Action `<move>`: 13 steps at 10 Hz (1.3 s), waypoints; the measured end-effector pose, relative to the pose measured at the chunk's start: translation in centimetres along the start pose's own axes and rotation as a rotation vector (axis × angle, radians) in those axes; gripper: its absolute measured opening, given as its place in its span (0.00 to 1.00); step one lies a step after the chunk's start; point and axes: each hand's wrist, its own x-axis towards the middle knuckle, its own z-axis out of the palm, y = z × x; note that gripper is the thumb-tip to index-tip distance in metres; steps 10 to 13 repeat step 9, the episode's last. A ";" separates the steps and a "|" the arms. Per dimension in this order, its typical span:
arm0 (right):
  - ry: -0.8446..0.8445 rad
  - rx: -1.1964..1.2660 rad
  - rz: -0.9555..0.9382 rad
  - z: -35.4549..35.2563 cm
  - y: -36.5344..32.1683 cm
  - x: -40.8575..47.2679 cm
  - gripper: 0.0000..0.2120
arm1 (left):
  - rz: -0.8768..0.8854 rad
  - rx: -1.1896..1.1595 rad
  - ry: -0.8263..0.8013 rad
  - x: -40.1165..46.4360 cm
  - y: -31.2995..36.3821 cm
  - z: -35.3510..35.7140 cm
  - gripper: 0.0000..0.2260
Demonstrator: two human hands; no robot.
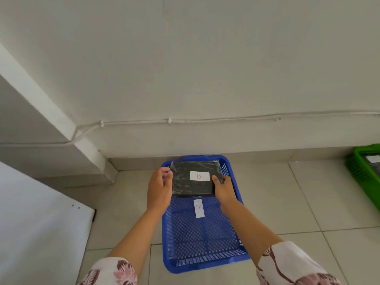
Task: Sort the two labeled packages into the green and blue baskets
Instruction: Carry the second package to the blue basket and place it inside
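A black wrapped package with a white label marked B is held over the far end of the blue basket. My left hand grips its left edge and my right hand grips its right edge. A white label marked B lies on the blue basket's floor. The green basket stands at the far right edge of the view, with a dark package bearing a white label inside it, mostly cut off.
The baskets stand on a pale tiled floor next to a white wall with a cable run along it. A white board lies at the left. A wall corner juts out at the back left.
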 end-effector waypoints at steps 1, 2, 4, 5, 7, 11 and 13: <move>0.018 0.004 0.016 1.8 2.3 2.5 0.18 | 0.020 0.011 -0.005 0.6 -2.7 1.5 0.09; 0.059 -0.040 0.031 2.9 3.6 4.0 0.18 | 0.022 -0.007 -0.019 0.9 -4.0 2.4 0.11; 0.090 -0.062 0.027 4.2 4.3 5.8 0.17 | 0.073 0.124 -0.035 1.0 -5.8 3.2 0.12; 0.109 -0.081 0.016 4.2 4.4 6.4 0.15 | 0.134 0.208 -0.024 1.1 -6.4 3.3 0.13; 0.133 -0.050 0.008 4.1 4.9 6.3 0.15 | 0.224 0.330 -0.041 0.9 -7.2 3.6 0.13; 0.157 -0.131 -0.122 3.9 4.0 4.8 0.19 | 0.335 0.412 -0.065 0.8 -6.0 3.9 0.14; 0.157 -0.131 -0.122 3.9 4.0 4.8 0.19 | 0.335 0.412 -0.065 0.8 -6.0 3.9 0.14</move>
